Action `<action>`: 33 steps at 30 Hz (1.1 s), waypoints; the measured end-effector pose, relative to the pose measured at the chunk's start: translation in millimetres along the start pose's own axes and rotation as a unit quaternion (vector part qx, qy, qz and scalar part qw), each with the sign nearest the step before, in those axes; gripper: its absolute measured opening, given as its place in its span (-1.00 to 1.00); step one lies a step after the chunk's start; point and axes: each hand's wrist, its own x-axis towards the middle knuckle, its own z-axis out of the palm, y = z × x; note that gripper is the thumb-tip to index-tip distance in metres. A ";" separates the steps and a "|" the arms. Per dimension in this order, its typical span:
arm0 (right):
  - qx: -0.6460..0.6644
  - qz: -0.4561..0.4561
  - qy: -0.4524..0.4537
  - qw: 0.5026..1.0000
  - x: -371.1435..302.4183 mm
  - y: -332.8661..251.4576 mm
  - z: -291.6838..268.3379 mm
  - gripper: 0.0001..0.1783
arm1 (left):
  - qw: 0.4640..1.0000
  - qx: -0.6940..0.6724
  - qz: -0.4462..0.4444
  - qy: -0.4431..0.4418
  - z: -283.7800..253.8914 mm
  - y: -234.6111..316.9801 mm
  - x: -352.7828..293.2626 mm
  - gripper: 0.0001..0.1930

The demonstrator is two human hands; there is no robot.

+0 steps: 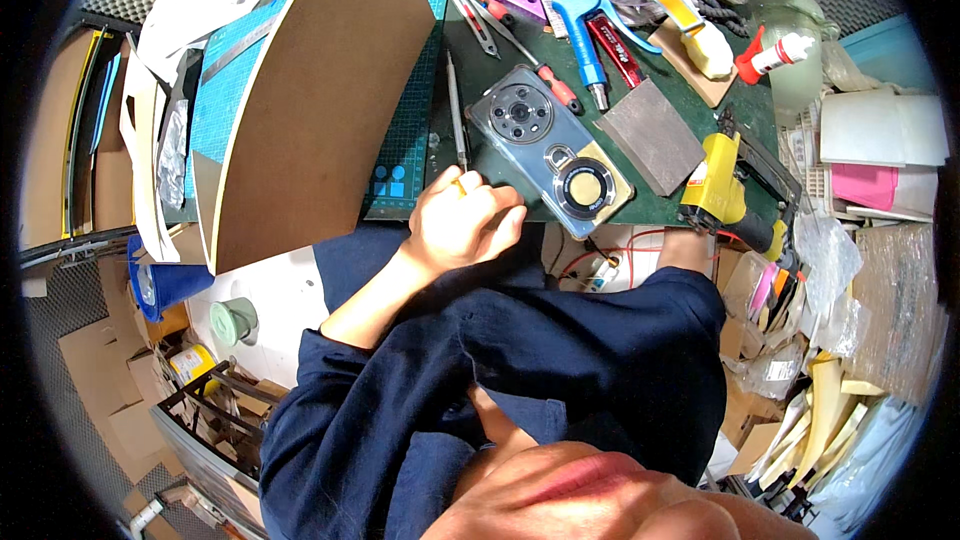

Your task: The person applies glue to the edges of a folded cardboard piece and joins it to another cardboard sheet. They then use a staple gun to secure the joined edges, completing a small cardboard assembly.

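Note:
My left hand (462, 220) is closed at the table's front edge, back of the hand up. From its curled fingers a slim grey metal pen-shaped tool (456, 105) points away; its near end is hidden in the grip. To the right lies a smartphone (532, 130) in a clear case, with a round camera and a ring on its back. A large brown board (305, 100) with a pale edge rises at the left. On the right a sleeve and a strip of my right forearm (685, 251) show below the table edge; that hand is hidden.
The green table (440, 145) carries a blue air gun (577, 10), red-handled screwdrivers (558, 90), a grey block (652, 137), a cream lump on a wooden piece (707, 52) and a yellow tool (716, 185). Packing scraps fill the right side. A light-green bin (233, 321) stands lower left.

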 end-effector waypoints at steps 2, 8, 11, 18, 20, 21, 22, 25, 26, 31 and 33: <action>0.001 -0.005 0.000 1.000 1.8 -1.1 -2.0 -0.77 | 1.000 0.003 0.011 0.002 1.0 0.5 -1.4 -0.94; 0.000 -0.007 -0.005 1.000 -4.4 8.3 -4.5 -0.76 | 1.000 0.003 0.025 0.000 1.1 0.2 1.1 -0.95; -0.003 -0.014 -0.009 1.000 -7.1 5.2 -4.9 -0.76 | 1.000 0.012 0.026 -0.008 -0.9 -0.1 0.6 -0.89; -0.004 -0.023 -0.021 0.999 -14.4 4.1 -12.1 -0.75 | 1.000 0.014 0.026 0.004 -1.0 0.5 0.2 -0.86; -0.006 -0.025 -0.023 0.999 -15.0 6.6 -13.5 -0.74 | 1.000 0.012 0.027 0.004 -1.6 1.0 1.3 -0.86; -0.007 -0.027 -0.022 0.999 -14.2 7.3 -14.2 -0.74 | 1.000 0.011 0.026 0.004 -2.0 1.0 1.7 -0.86; -0.007 -0.027 -0.023 0.999 -14.1 7.6 -14.2 -0.74 | 1.000 0.011 0.028 0.002 -2.2 0.9 1.2 -0.86; -0.011 -0.031 -0.026 0.999 -12.5 7.8 -14.5 -0.73 | 0.999 0.013 0.032 -0.005 -2.5 0.1 -0.3 -0.86; -0.008 -0.033 -0.025 0.999 -12.8 8.0 -14.2 -0.73 | 0.999 0.014 0.034 -0.007 -2.0 -0.4 -1.5 -0.86; -0.013 -0.051 -0.032 0.998 -20.2 7.0 -10.8 -0.71 | 0.999 0.017 0.036 -0.005 -4.0 0.9 -2.0 -0.85; -0.005 -0.071 -0.032 0.997 -25.8 0.2 -3.0 -0.70 | 0.999 0.017 0.048 -0.016 -4.9 -0.3 -2.3 -0.84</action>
